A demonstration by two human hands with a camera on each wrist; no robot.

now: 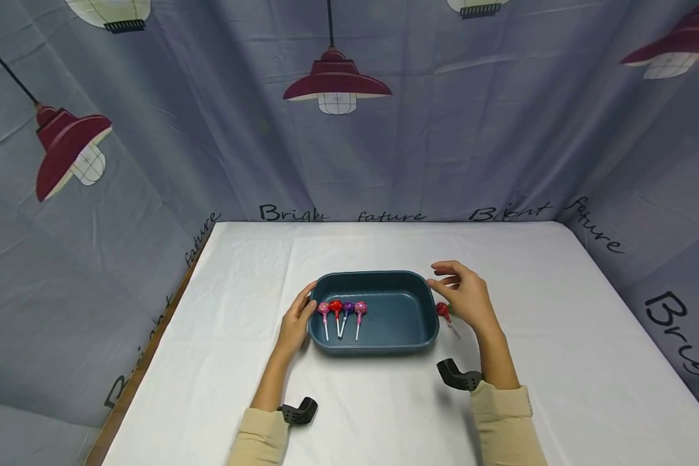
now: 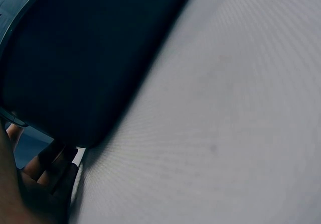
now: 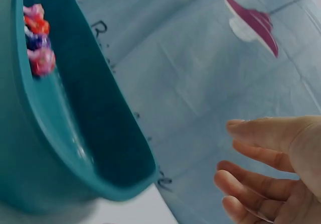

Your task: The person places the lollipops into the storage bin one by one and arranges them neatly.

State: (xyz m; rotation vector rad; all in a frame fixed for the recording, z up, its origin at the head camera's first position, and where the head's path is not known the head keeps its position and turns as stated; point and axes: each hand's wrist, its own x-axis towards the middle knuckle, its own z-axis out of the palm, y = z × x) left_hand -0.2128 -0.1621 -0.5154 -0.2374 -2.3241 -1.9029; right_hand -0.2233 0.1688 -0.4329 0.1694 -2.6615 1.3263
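Note:
A dark teal rectangular tray (image 1: 393, 323) lies on the white-covered table. In its left part several lollipops (image 1: 336, 307) stand side by side in a row, pink, red and purple, sticks toward me. My left hand (image 1: 294, 323) grips the tray's left end, thumb at the rim and fingers against the outer wall. Near the tray's right end my right hand (image 1: 465, 296) hovers with fingers spread and nothing between them; the right wrist view shows a gap to the rim. Under it, just right of the tray, lies a red lollipop (image 1: 443, 309) beside something green, partly hidden.
White cloth (image 1: 373, 414) covers the table, with a wooden edge (image 1: 145, 369) showing at the left. A grey-blue curtain (image 1: 419, 149) printed with red lamps hangs behind and at both sides. Black camera mounts (image 1: 459, 375) sit on both wrists.

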